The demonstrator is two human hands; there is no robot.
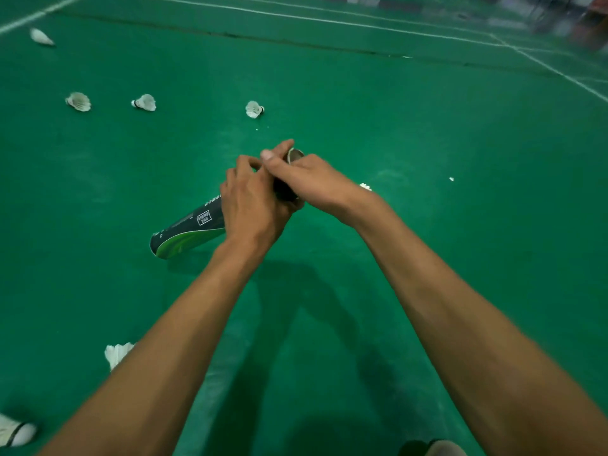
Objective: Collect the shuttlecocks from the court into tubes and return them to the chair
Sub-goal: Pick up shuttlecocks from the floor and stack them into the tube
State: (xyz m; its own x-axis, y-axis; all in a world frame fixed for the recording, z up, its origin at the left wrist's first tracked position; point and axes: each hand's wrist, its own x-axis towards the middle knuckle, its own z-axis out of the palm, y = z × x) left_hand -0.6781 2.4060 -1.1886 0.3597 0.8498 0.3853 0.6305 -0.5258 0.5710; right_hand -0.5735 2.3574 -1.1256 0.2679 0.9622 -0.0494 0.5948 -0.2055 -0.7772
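On the green court floor [460, 209], your left hand [253, 209] and right hand [311, 179] meet on a dark tube [187, 232] marked with a green-and-white flash. You hold it tilted at the middle of the scene. Your left fingers are curled round the tube's middle. Your right fingers and thumb are wrapped round its far, open end, and it cannot be told whether they also pinch anything there. The tube's other end points near and left, above its shadow on the floor.

Seven shuttlecocks lie loose around you, all apart from the tube. Beyond your hands three sit in a rough row: the left shuttlecock [79, 101], the middle shuttlecock [144, 102] and the right shuttlecock [254, 109], the last being the one nearest your fingers. Farther off at the far left, the corner shuttlecock [41, 36] rests near a white court line [39, 13]. A half-hidden shuttlecock [365, 186] shows just behind your right wrist. On the near left, the forearm shuttlecock [116, 353] is partly covered by your left arm. The edge shuttlecock [16, 434] is cut off at the near-left border. More white lines [329, 23] cross the far court.
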